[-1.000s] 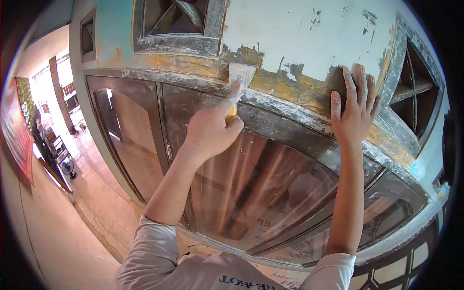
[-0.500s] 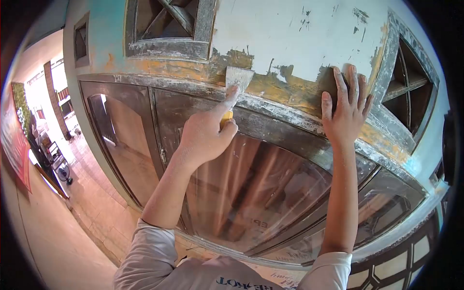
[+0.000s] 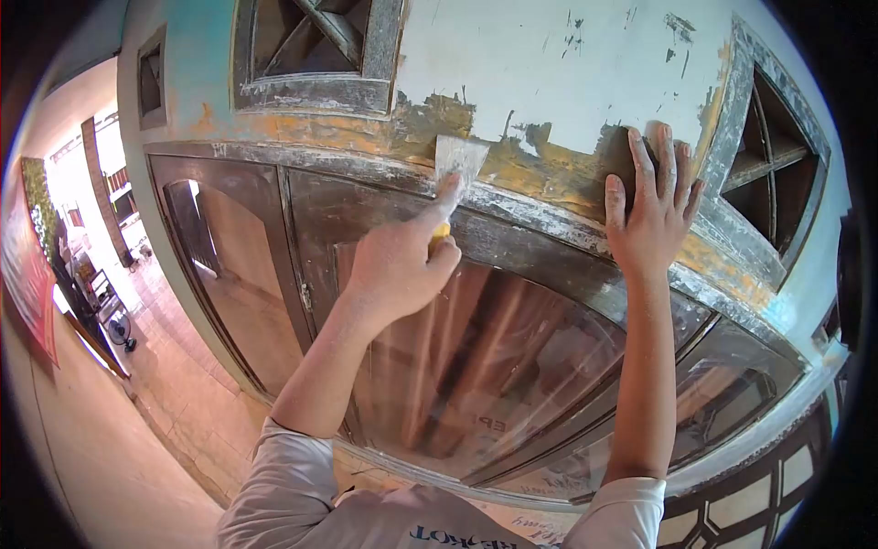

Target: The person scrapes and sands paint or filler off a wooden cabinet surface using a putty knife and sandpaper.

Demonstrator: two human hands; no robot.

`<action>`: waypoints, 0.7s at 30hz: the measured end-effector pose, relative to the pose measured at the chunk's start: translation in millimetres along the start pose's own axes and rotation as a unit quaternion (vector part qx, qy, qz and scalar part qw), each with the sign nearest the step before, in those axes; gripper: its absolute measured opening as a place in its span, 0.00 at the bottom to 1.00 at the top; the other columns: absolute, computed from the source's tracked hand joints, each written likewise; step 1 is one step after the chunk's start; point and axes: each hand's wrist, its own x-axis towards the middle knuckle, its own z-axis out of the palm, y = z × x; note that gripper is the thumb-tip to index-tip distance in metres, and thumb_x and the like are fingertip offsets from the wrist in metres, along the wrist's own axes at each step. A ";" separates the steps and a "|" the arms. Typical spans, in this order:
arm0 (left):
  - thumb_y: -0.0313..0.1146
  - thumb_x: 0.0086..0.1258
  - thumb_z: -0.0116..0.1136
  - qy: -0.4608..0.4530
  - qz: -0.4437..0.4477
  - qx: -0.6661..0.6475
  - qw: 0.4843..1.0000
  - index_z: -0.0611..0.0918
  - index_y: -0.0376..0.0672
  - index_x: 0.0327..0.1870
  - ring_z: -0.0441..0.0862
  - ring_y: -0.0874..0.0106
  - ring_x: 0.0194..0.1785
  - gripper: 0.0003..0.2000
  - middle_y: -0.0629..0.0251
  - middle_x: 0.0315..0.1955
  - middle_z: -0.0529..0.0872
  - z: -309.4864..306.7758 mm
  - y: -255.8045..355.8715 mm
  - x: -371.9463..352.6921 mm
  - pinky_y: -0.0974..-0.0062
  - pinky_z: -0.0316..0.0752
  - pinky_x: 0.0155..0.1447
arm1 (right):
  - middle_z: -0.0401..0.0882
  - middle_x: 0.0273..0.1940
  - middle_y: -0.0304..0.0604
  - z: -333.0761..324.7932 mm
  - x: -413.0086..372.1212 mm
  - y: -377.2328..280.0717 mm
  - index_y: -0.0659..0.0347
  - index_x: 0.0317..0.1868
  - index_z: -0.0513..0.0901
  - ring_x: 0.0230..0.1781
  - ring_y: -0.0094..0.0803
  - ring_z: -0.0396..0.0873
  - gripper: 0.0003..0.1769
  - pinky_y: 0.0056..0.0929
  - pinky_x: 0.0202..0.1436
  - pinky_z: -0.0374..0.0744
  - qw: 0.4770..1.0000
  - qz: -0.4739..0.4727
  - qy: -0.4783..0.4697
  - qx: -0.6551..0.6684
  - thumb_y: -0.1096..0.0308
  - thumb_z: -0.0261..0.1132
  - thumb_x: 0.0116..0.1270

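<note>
In my left hand (image 3: pixel 398 270) is a paint scraper with a wide flat blade (image 3: pixel 460 157). A bit of its yellow handle (image 3: pixel 439 236) shows between thumb and fingers; my index finger is stretched along the blade. The blade's edge lies at the strip of wall with patchy yellow and dark, stripped paint (image 3: pixel 540 174), just above the window frame's top rail. My right hand (image 3: pixel 651 215) rests with the palm on the wall farther right, fingers spread, holding nothing. White dust covers its fingertips.
Below the strip is a brown wooden window frame (image 3: pixel 512 240) with glass panes. Lattice vents with crossed bars sit at the upper left (image 3: pixel 315 46) and the right (image 3: pixel 768 169). At far left, a tiled floor (image 3: pixel 183 384) runs past a small fan (image 3: pixel 121 331).
My left hand and the scraper have shifted slightly to the right and down along the strip. My right hand stays in its place on the wall.
</note>
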 end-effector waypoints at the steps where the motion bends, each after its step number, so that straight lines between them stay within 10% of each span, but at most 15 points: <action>1: 0.40 0.71 0.54 0.006 0.017 -0.009 1.000 0.61 0.59 0.83 0.86 0.46 0.35 0.36 0.45 0.27 0.86 -3.1 0.0 1.4 0.50 0.81 0.47 | 0.62 0.81 0.32 -0.4 0.0 0.1 0.28 0.76 0.72 0.83 0.47 0.56 0.28 0.70 0.80 0.52 1.000 0.001 -0.002 0.001 0.42 0.53 0.78; 21: 0.39 0.71 0.54 0.013 0.007 0.015 1.000 0.66 0.57 0.80 0.87 0.48 0.36 0.33 0.48 0.28 0.87 -0.5 5.6 2.5 0.51 0.80 0.46 | 0.61 0.81 0.33 -1.2 -1.9 -0.5 0.29 0.76 0.71 0.83 0.47 0.56 0.29 0.68 0.81 0.51 1.000 0.009 -0.009 -0.001 0.41 0.55 0.77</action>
